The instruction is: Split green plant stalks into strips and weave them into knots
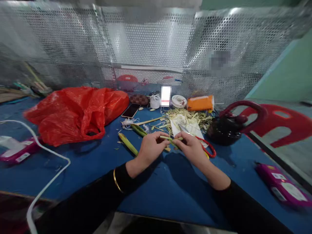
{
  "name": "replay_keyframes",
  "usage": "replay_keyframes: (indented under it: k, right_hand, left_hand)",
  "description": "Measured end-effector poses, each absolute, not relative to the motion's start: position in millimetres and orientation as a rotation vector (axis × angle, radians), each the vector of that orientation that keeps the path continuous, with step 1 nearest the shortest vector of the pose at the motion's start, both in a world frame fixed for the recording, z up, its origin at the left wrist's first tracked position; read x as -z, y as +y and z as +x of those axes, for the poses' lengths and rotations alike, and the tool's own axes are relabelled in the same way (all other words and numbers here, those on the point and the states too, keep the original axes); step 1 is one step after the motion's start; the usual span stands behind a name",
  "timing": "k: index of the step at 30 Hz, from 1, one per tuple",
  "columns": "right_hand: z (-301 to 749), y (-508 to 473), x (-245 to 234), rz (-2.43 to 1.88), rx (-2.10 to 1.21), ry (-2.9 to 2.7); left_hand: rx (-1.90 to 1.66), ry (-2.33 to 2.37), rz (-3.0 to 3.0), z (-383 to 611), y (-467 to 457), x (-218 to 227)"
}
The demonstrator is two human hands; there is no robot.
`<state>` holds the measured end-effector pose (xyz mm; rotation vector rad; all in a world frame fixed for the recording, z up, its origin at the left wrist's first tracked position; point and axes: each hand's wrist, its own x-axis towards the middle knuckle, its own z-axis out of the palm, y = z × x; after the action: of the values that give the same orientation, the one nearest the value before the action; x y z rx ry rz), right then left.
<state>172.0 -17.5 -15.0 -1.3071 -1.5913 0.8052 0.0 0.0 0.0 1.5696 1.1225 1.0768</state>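
Over the blue table, my left hand (153,145) pinches one end of a thin pale-green plant strip (171,139). My right hand (191,148) closes on the strip's other side, where a second piece seems to cross it. Beside my left hand lie a green stalk (128,144) and a darker green stalk (138,130), partly hidden by the hand. Red-handled scissors (210,149) rest on the table behind my right hand. Just beyond my hands, plant shavings (195,118) are heaped around a white sheet of paper (192,128).
A red plastic bag (70,113) fills the left side. A phone (131,110), white thread spool (154,101), tape roll (179,101) and orange packet (200,103) line the back. A dark teapot (224,129) stands right. Purple packs (282,185) and a white cable (57,156) lie nearer.
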Motion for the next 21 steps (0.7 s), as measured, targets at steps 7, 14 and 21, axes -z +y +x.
replay_keyframes:
  k: [7, 14, 21]
  right_hand:
    - [166.4, -22.6, 12.1, -1.265, -0.810, -1.638]
    - [166.1, -22.9, 13.0, -1.331, -0.722, -1.714]
    - [163.2, -27.4, 12.2, -1.407, -0.434, -1.763]
  left_hand:
    - [-0.956, 0.940, 1.226, 4.3, 2.2, 0.6]
    - [-0.895, 0.972, 1.264, 1.8, 4.7, 0.0]
    - [-0.929, 1.022, 1.452, 0.3, 6.1, 0.8]
